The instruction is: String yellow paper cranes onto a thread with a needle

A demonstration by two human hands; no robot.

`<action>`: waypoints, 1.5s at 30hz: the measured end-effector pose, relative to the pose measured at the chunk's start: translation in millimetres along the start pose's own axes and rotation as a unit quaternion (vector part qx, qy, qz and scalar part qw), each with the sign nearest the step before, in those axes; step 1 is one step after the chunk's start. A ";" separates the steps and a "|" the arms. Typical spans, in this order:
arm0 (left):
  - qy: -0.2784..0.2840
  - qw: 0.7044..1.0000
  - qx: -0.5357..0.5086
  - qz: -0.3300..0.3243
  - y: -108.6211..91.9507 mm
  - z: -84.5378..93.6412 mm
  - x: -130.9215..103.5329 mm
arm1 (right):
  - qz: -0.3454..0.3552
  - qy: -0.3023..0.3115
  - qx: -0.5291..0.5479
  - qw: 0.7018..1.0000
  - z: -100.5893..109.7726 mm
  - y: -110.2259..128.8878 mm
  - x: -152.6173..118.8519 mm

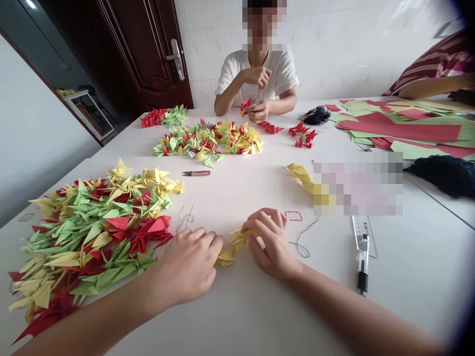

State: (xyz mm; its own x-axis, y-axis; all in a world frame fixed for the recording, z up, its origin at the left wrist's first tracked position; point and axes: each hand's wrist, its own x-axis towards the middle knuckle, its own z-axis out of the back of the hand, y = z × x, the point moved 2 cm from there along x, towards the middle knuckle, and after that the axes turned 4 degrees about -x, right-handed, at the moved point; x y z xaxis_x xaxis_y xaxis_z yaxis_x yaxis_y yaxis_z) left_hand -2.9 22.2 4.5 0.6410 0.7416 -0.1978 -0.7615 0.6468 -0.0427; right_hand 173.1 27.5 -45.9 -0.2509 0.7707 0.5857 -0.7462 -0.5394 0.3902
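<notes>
Yellow folded paper pieces (239, 238) lie between my hands at the centre of the white table. My right hand (272, 242) is closed on them, its fingertips pinching their upper right end. My left hand (185, 262) has its fingers curled together just left of the yellow pieces; what it may hold is hidden beneath it. Close by on the left is a large heap of red, green and yellow folded paper (92, 222). Thin wire or thread loops (187, 217) show above my left hand. A dark thread (304, 249) curls on the table right of my right hand.
Opposite, a person in white (256, 74) handles a red paper piece, behind another folded heap (208, 138). Small scissors (196, 173) lie mid-table. To the right are a pen (362, 267), a ruler (358, 232), black thread (443, 173) and paper strips (404, 128). A striped sleeve shows far right.
</notes>
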 end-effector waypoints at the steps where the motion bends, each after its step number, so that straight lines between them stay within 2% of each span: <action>1: -0.005 1.000 -0.005 -0.001 -1.5 1.1 -0.5 | -0.037 0.005 -0.015 0.999 -1.1 -2.8 0.0; 2: -0.008 1.000 -0.011 -0.003 -2.8 1.5 -0.6 | -0.064 0.012 -0.033 0.997 -2.6 -5.2 -0.2; 4: -0.008 1.000 -0.017 -0.006 -4.3 0.4 0.4 | -0.072 0.034 -0.059 0.995 -6.1 -7.6 -1.3; 8: 0.003 1.000 -0.010 -0.010 -4.4 -6.7 4.9 | -0.018 0.078 -0.042 0.996 -9.8 -5.9 -3.1; 11: 0.008 1.000 -0.009 -0.014 -4.0 -11.0 7.9 | -0.010 0.108 -0.028 0.994 -11.1 -4.5 -3.3; 17: 0.022 1.000 -0.006 0.011 2.3 -10.2 11.1 | -0.028 0.074 -0.039 0.996 -15.7 -6.7 -2.3; 24: 0.011 0.999 -0.020 0.033 10.2 -7.1 10.0 | -0.036 0.067 -0.074 0.994 -17.3 -10.6 -1.2; 31: -0.001 1.000 -0.005 0.030 9.7 -8.0 12.5 | -0.031 0.109 -0.080 0.990 -16.7 -6.1 -2.5; 36: -0.009 0.999 -0.002 0.032 10.2 -9.8 12.0 | -0.018 0.103 -0.055 0.993 -14.5 -4.5 -2.4; 45: -0.025 0.998 -0.027 0.044 10.8 -10.3 12.7 | 0.002 0.098 -0.090 0.991 -17.3 -6.3 -2.1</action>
State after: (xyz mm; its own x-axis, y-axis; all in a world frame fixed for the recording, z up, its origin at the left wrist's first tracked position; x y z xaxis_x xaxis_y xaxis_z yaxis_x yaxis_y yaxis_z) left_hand -4.0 36.7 -8.5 0.5740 0.8041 -0.1547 -0.8185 0.5690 -0.0796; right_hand 167.6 35.1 -61.8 -0.3555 0.8297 0.4303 -0.8389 -0.4863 0.2445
